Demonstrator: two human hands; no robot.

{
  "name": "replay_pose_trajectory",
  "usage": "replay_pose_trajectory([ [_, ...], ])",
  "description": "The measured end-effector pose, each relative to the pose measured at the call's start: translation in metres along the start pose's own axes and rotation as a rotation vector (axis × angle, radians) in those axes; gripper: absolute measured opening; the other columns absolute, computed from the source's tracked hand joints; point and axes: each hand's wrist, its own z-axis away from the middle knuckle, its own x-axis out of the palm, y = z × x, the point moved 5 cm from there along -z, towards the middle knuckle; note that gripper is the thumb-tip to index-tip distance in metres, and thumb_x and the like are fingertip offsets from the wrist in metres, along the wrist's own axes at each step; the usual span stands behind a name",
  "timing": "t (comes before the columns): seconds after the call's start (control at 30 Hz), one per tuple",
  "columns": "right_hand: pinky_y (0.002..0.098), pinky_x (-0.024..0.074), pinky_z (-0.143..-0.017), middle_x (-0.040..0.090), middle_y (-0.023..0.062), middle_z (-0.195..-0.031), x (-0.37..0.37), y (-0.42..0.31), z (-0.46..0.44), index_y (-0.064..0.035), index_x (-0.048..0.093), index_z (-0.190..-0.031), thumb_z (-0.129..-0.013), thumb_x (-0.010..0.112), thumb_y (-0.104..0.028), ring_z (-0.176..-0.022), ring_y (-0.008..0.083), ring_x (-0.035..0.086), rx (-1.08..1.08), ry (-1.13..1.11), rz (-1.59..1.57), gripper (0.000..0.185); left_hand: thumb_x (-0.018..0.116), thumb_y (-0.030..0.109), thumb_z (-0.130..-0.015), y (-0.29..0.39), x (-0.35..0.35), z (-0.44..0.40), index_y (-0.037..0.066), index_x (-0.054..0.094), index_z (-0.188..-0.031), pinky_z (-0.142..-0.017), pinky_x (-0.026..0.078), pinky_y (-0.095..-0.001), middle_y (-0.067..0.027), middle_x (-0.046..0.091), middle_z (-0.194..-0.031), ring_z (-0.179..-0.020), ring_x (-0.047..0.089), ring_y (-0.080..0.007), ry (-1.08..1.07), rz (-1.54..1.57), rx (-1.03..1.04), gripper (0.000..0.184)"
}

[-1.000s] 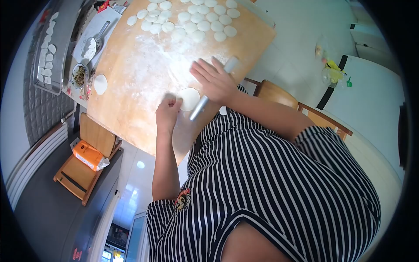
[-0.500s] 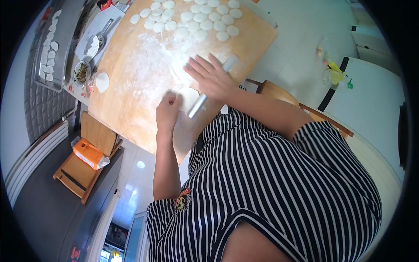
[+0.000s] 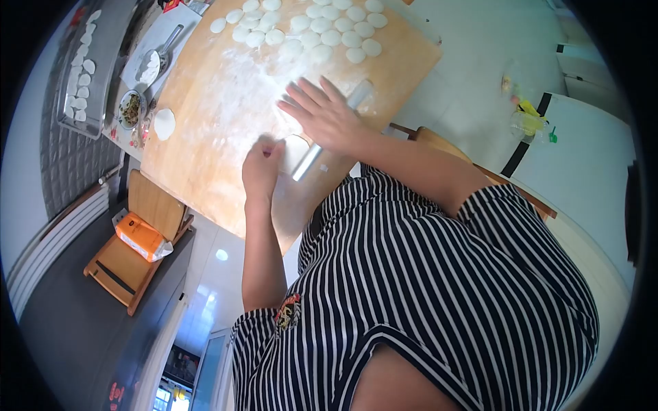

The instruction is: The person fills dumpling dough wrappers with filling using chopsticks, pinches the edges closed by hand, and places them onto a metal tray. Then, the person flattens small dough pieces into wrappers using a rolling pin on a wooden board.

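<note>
Compared with the earlier frame, the right hand and the rolling pin had moved farther over the dough round, covering more of its near-right edge. The left hand had stayed at the opposite edge, thumb and fingers narrowed in a pinch on the dough. The right hand lay flat on the pin, palm down, fingers spread wide.

The dough round was pale, thin and smooth, lying on the tabletop between the hands and partly hidden by the pin. The pin was a straight, silvery cylinder with a metallic sheen, set diagonally. White powder was smeared across the tan tabletop. Small, whitish rounds clustered at the far side, and a flat wrapper lay near the bowl of chopped filling.
</note>
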Motion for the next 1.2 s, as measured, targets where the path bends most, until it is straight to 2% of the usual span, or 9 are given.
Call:
replay_pose_trajectory([
  [0.2, 0.0551, 0.0174, -0.119, 0.049, 0.0045, -0.15, 0.007, -0.001, 0.008, -0.023, 0.052, -0.145, -0.095, 0.057, -0.037, -0.143, 0.026, 0.037, 0.022, 0.09, -0.106, 0.052, 0.078, 0.013, -0.084, 0.017, 0.005, -0.002, 0.0, 0.062, -0.083, -0.071, 0.05, -0.0346, -0.0126, 0.063, -0.079, -0.072, 0.061, -0.0246, 0.149, -0.023, 0.495, 0.02],
  [0.3, 0.0543, 0.0212, -0.119, 0.05, 0.0059, -0.149, -0.001, 0.006, 0.053, -0.0199, 0.056, -0.141, -0.091, 0.059, -0.036, -0.142, 0.0273, 0.038, -0.022, -0.004, -0.075, 0.052, 0.074, 0.012, -0.091, -0.019, 0.008, -0.004, 0.007, 0.062, -0.092, -0.069, 0.045, -0.0247, 0.0018, 0.057, -0.081, -0.075, 0.052, -0.0078, 0.002, 0.471, 0.145, 0.014],
  [0.37, 0.0529, 0.0261, -0.117, 0.051, 0.0069, -0.146, -0.007, 0.009, 0.063, -0.0176, 0.058, -0.137, -0.087, 0.061, -0.033, -0.139, 0.0277, 0.041, -0.041, -0.147, -0.171, 0.052, 0.068, 0.016, -0.096, -0.027, -0.015, -0.012, 0.007, 0.061, -0.098, -0.075, 0.046, -0.0249, 0.0019, 0.059, -0.087, -0.083, 0.054, -0.0079, 0.138, 0.718, 0.324, 0.011],
  [0.43, 0.0521, 0.0272, -0.117, 0.051, 0.0072, -0.146, -0.012, 0.01, 0.059, -0.0177, 0.058, -0.136, -0.087, 0.061, -0.032, -0.138, 0.0275, 0.042, -0.049, -0.131, -0.169, 0.051, 0.063, 0.021, -0.1, -0.043, -0.06, -0.019, 0.008, 0.059, -0.106, -0.078, 0.046, -0.0247, 0.0001, 0.06, -0.095, -0.09, 0.055, -0.0101, 0.355, 0.889, 0.06, 0.015],
  [0.53, 0.0508, 0.0288, -0.116, 0.052, 0.0072, -0.144, -0.016, 0.01, 0.055, -0.0178, 0.059, -0.135, -0.086, 0.061, -0.028, -0.136, 0.0273, 0.044, -0.048, -0.095, -0.154, 0.05, 0.057, 0.026, -0.102, -0.081, -0.121, -0.045, -0.001, 0.033, -0.146, -0.095, 0.052, -0.0362, -0.017, 0.052, -0.132, -0.106, 0.061, -0.0246, 0.544, 1.194, 0.076, 0.056],
  [0.63, 0.0499, 0.03, -0.115, 0.054, 0.0069, -0.142, -0.015, 0.01, 0.053, -0.0175, 0.06, -0.134, -0.084, 0.061, -0.025, -0.134, 0.0274, 0.046, -0.034, -0.051, -0.142, 0.05, 0.061, 0.025, -0.099, -0.089, -0.134, -0.049, -0.003, 0.039, -0.144, -0.095, 0.051, -0.0377, -0.0212, 0.054, -0.135, -0.11, 0.061, -0.0254, 0.862, 0.75, -0.156, 0.057],
  [0.73, 0.0493, 0.0315, -0.115, 0.055, 0.0067, -0.14, -0.012, 0.01, 0.055, -0.0164, 0.06, -0.132, -0.083, 0.061, -0.023, -0.133, 0.0276, 0.047, -0.03, -0.013, -0.152, 0.05, 0.067, 0.022, -0.095, -0.043, -0.102, -0.088, 0.0, 0.069, -0.111, -0.087, 0.052, -0.0334, -0.0123, 0.072, -0.104, -0.095, 0.068, -0.0219, 0.721, 0.348, 0.187, 0.027],
  [0.9, 0.0486, 0.0337, -0.114, 0.054, 0.0068, -0.141, -0.013, 0.014, 0.055, -0.0145, 0.06, -0.131, -0.082, 0.063, -0.022, -0.133, 0.0279, 0.047, -0.023, -0.009, -0.179, 0.05, 0.068, 0.009, -0.087, 0.125, -0.008, -0.105, 0.006, 0.074, -0.101, -0.085, 0.052, -0.0424, -0.0167, 0.069, -0.099, -0.094, 0.064, -0.0348, 0.374, 0.025, 0.802, 0.016],
  [1.2, 0.0428, 0.0364, -0.112, 0.054, 0.0089, -0.141, -0.014, 0.044, 0.067, -0.0081, 0.06, -0.129, -0.081, 0.063, -0.016, -0.131, 0.0281, 0.049, 0.115, 0.066, -0.222, 0.048, 0.08, 0.025, -0.078, 0.151, 0.019, -0.137, 0.01, 0.073, -0.104, -0.084, 0.051, -0.0388, -0.0137, 0.066, -0.096, -0.089, 0.063, -0.0309, 0.538, -0.299, 0.617, 0.031],
])
